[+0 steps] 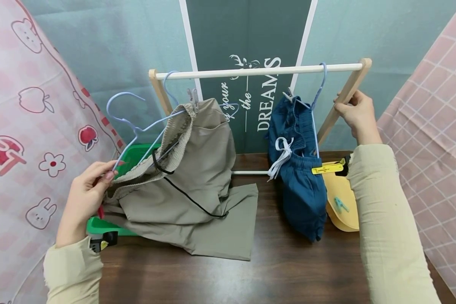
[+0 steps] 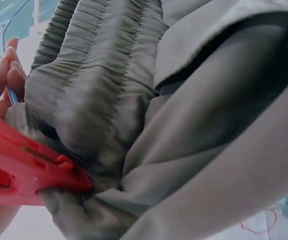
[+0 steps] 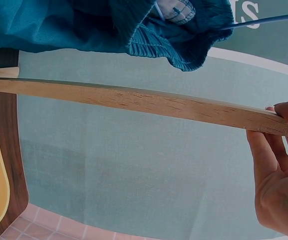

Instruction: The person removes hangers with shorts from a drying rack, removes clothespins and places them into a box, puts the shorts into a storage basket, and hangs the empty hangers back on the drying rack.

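Note:
My left hand (image 1: 84,194) pinches the lower arm of a blue hanger (image 1: 131,124), whose hook is off the rail. Grey pants (image 1: 190,211) hang from this hanger, their elastic waistband facing up and a black drawstring trailing. A grey clothespin (image 1: 193,100) clips the waistband's far end; a red clothespin (image 2: 39,175) grips the near end beside my left hand. With my right hand (image 1: 359,116) I grip the right wooden post (image 1: 343,97) of a clothes rack. Blue shorts (image 1: 300,177) hang on the rail (image 1: 258,71) from another hanger, held by a yellow clothespin (image 1: 327,169).
Partly behind the pants lies a green basket (image 1: 110,228). Another blue hanger (image 1: 167,82) hooks over the rail's left end. A yellow container (image 1: 346,211) with a teal clothespin (image 1: 340,204) stands at right on the dark wooden table (image 1: 281,274). Curtains surround the rack.

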{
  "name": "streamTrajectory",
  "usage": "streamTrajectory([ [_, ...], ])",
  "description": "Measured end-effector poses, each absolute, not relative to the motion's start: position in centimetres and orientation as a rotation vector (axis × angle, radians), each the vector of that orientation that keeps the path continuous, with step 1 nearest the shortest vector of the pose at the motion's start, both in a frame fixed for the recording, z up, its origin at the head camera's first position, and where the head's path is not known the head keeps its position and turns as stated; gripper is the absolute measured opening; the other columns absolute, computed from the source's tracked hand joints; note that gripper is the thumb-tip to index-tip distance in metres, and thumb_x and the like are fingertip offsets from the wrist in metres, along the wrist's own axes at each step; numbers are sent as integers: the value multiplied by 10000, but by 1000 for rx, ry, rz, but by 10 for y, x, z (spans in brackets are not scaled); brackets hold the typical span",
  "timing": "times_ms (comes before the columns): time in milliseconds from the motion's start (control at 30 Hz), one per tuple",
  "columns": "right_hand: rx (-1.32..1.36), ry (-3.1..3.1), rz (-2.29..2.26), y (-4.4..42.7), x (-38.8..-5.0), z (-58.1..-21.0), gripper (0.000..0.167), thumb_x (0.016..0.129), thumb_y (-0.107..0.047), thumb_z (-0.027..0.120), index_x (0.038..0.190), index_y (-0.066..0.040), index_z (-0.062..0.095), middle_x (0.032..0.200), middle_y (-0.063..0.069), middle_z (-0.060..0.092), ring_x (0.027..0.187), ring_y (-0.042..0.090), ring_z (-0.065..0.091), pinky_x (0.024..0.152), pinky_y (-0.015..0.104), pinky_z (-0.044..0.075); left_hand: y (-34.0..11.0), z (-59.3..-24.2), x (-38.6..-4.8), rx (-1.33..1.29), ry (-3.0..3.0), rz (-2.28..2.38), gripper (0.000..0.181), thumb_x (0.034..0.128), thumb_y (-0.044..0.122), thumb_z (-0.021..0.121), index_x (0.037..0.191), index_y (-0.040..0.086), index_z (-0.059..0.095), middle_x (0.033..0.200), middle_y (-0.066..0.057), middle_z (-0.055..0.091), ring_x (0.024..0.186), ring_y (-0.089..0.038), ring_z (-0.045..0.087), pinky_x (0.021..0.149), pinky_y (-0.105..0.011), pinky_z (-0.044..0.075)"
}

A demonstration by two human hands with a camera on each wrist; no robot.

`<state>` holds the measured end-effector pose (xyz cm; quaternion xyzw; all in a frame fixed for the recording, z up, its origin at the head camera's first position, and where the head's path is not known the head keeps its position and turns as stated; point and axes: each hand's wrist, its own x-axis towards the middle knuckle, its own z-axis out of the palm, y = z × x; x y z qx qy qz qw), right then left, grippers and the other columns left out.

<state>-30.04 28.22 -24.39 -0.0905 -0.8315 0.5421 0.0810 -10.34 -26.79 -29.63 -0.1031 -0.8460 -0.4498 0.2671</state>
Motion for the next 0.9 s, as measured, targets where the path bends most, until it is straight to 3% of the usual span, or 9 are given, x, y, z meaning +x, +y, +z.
streamTrajectory([
  [167,-267,-2483,1610,283,-300,-246,433,960,-208,503,1390,-194,459,1278,-73,526,1320,199,435,1141,411,331,-280,-301,-96,-271,-2198,-1337,361,895,-144,499,1121,51,703,962,245,649,760,51,518,637,-64,392],
  [400,-252,-2476,1609,285,-300,-248,439,958,-209,510,1393,-183,459,1230,-96,539,1275,180,452,1141,422,329,-303,-311,-87,-526,-1733,-1948,334,888,-205,426,1058,-85,688,932,-30,729,683,-90,573,605,-144,431],
  [633,-243,-2474,1606,287,-301,-249,439,959,-202,509,1394,-178,459,1236,-92,537,1275,183,451,1139,421,331,-318,-318,-75,-589,-1600,-2044,363,906,-202,375,1031,-74,691,854,-60,731,645,-97,625,601,-152,480],
  [900,-229,-2471,1611,289,-301,-249,404,960,-205,510,1363,-203,481,1188,-120,541,1282,188,451,1140,418,332,-327,-327,-66,-657,-1314,-2286,366,909,-230,272,1053,-221,608,831,-202,699,655,-196,622,615,-229,508],
])
